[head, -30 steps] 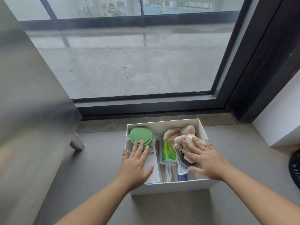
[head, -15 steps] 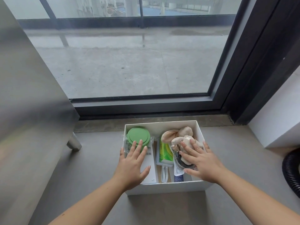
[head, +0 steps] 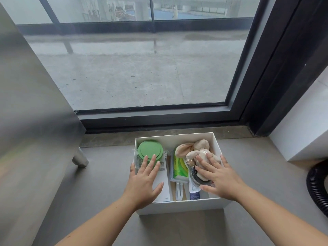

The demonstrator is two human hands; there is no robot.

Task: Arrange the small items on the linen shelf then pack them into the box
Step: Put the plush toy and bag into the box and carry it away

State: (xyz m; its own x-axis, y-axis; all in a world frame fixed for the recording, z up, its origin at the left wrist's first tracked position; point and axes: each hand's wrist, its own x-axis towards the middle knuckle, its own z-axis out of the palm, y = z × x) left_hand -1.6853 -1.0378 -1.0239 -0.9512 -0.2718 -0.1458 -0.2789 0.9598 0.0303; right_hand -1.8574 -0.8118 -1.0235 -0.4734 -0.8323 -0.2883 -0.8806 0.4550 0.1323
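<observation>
Evidently the packing is close to done: the white box (head: pixel 177 207) sits on the floor right under my hands and looks full. The green-lidded tub (head: pixel 149 150) and a white carton (head: pixel 166 174) lie beneath my left hand (head: pixel 143 181), the plush rabbit (head: pixel 195 148) and a dark round item (head: pixel 196 178) beneath my right hand (head: pixel 220 180), and a green packet (head: pixel 179 167) sits between the two. Both hands lie flat and well apart, fingers spread, pressing on the contents and gripping nothing, so I judge only levelling things remains; whether a lid follows I cannot tell.
</observation>
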